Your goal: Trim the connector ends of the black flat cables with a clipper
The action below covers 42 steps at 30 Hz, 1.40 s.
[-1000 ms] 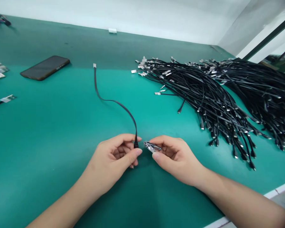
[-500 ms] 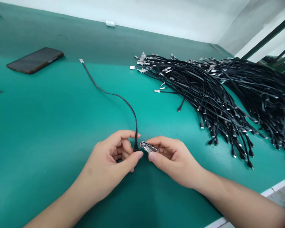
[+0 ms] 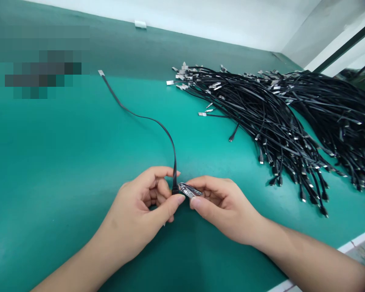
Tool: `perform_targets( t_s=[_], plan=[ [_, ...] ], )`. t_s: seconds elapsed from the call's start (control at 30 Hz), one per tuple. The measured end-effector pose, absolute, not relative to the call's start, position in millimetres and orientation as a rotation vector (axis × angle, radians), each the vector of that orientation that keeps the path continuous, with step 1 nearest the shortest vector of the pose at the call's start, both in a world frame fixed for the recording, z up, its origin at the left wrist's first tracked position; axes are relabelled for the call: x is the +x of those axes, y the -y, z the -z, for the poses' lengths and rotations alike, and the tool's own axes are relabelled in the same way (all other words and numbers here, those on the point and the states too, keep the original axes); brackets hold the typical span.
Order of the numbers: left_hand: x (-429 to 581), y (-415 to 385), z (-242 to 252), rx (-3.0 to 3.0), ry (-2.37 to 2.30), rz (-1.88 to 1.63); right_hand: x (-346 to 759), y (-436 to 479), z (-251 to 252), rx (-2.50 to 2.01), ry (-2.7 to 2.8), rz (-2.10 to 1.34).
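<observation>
Between thumb and fingers, my left hand (image 3: 147,202) pinches the near end of a flat black USB cable (image 3: 146,118). From there the cable curves away up the green table to a silver plug at its far end. My right hand (image 3: 223,207) is closed on silver nail clippers (image 3: 190,190). Their jaws are against or right beside the black connector housing (image 3: 175,189) at my left fingertips; I cannot tell whether they bite into it. My left thumb hides the connector's tip.
A large bundle of black cables (image 3: 246,97) lies at the right, with a second bundle (image 3: 337,109) behind it. A small white piece (image 3: 140,24) sits by the wall. Something dark at the upper left is pixelated. The table edge (image 3: 349,246) runs at the lower right.
The clippers' jaws have moved closer to the connector housing and their lever looks pressed lower. Both hands keep nearly the same place, while the view has shifted slightly.
</observation>
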<state>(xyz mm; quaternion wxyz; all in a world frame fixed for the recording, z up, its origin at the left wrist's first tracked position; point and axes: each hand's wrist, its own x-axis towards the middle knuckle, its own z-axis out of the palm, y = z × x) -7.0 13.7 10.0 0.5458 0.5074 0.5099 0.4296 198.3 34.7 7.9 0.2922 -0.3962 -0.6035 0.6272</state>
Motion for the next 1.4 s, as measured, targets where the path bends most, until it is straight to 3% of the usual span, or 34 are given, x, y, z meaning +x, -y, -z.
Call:
perform_targets(
  t_s=[0.33, 0.93, 1.4],
  plan=[
    [-8.5, -14.4, -5.4, 1.234, -1.185, -1.037, 197.1, -37.3, -10.8, -1.043, 1.602, -1.674],
    [-8.1, -13.7, -8.2, 1.23, -1.257, -0.968, 207.6, -39.2, -12.6, -1.047, 2.045, -1.177],
    [-7.9, -14.1, -10.5, 1.251, -1.26, -0.968, 207.7, -38.0, -14.9, -1.042, 2.099, -1.081]
  ],
)
